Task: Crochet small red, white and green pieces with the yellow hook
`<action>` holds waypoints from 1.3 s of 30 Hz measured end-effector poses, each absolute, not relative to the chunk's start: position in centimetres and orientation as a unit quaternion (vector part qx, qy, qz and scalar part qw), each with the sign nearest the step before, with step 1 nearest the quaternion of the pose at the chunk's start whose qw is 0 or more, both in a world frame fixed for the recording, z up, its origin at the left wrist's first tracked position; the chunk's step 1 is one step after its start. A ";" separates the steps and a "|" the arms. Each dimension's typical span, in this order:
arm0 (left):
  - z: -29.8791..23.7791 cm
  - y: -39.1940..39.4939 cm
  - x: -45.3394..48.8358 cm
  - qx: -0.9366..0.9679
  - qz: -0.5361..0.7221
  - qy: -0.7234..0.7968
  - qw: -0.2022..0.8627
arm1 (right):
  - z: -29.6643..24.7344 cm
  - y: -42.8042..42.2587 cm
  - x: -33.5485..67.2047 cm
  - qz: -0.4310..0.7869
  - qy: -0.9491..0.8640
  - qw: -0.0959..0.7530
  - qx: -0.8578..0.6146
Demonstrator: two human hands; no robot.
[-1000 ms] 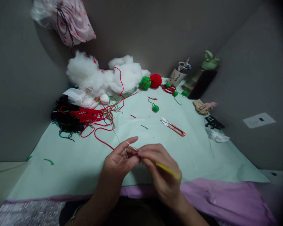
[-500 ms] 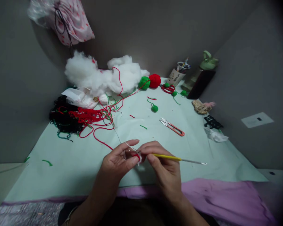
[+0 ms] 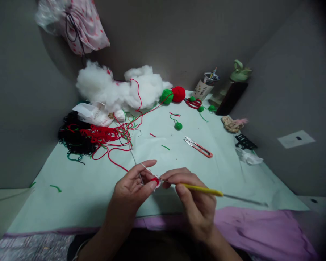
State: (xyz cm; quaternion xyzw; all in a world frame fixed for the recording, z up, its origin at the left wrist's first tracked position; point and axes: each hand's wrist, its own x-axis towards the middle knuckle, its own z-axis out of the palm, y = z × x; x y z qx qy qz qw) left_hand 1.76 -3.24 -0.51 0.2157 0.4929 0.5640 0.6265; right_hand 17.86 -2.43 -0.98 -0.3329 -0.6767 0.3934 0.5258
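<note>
My left hand [image 3: 133, 186] pinches a small red and white crochet piece [image 3: 155, 181] between thumb and fingers, with white yarn looped over the index finger and a red strand [image 3: 116, 163] running off to the tangle at the left. My right hand [image 3: 192, 195] grips a yellow-handled crochet hook [image 3: 203, 189]. Its tip touches the piece, and its metal shaft points out to the right.
On the pale green mat [image 3: 84, 188] lie orange snips [image 3: 199, 146], a red, black and green yarn tangle [image 3: 87, 137], white stuffing [image 3: 119, 88], green [image 3: 166, 96] and red [image 3: 178, 94] yarn balls, small green pompoms, a cup of tools [image 3: 205, 87] and a black clip [image 3: 244, 142]. Purple cloth [image 3: 260, 228] covers the near edge.
My right hand has turned the hook from pointing down-right to lying nearly level, then drawn it further right. My left hand keeps its pinch on the piece.
</note>
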 end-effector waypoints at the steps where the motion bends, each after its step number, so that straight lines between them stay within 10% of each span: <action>1: -0.6 -3.3 1.8 0.226 0.568 0.496 0.617 | -1.0 -2.4 17.9 0.344 -0.717 0.508 -0.331; 6: -1.4 -3.4 1.5 0.190 0.567 0.426 0.679 | -1.7 -2.5 17.8 0.136 -0.829 0.438 -0.320; 14: -1.2 -3.1 0.7 0.129 0.535 0.390 0.738 | -1.0 -2.0 17.0 0.448 -0.599 0.574 -0.333; 24: -1.5 -3.1 1.5 0.107 0.535 0.345 0.764 | -1.8 -2.7 16.9 0.254 -0.739 0.504 -0.368; 39: -0.4 -3.2 1.6 0.209 0.571 0.474 0.637 | -1.3 -1.7 16.6 0.540 -0.531 0.568 -0.324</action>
